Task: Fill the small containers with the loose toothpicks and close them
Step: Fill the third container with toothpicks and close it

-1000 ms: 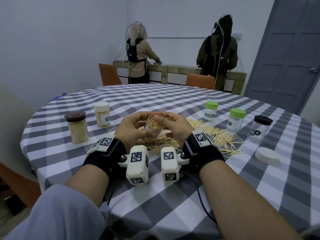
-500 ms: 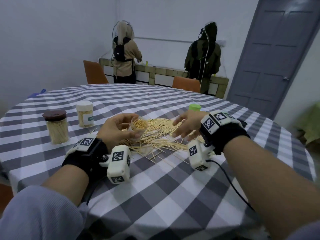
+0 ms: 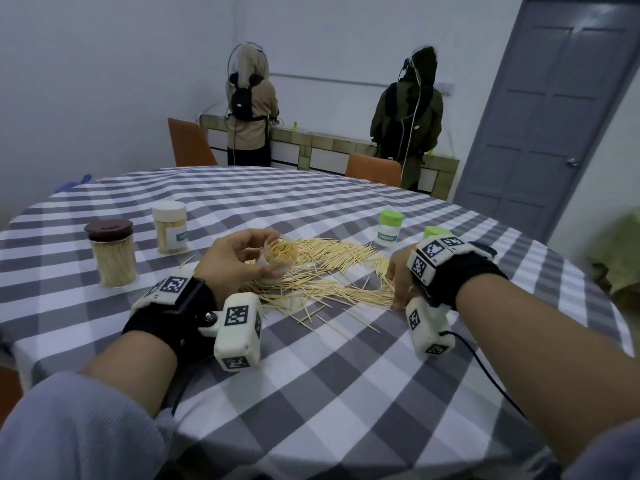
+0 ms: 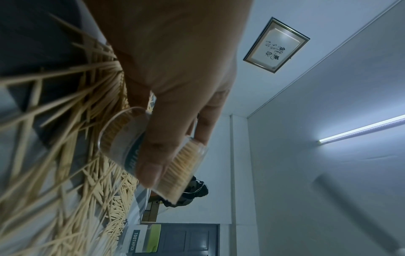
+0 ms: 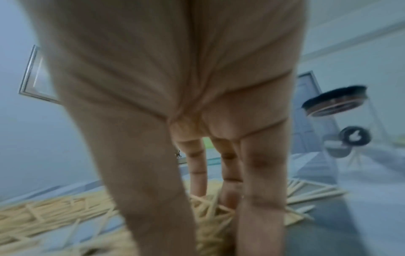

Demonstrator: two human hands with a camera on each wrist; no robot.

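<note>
While left hand [image 3: 231, 263] grips tilted open container [image 3: 279, 261], mouth rightward, right hand [image 3: 400, 282] seemingly open-fingered on toothpicks [image 3: 332, 271].

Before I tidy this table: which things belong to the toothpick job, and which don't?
Job:
open container in left hand
loose toothpicks under right hand
green-lidded containers
filled brown-lidded jar
white-lidded jar

Not the job:
orange chairs
door

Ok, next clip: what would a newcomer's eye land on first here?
Probably the loose toothpicks spread across the middle of the checked table. Next, the open container packed with toothpicks, held in the left hand above the pile's left edge, while the right hand reaches into its right edge.
</note>
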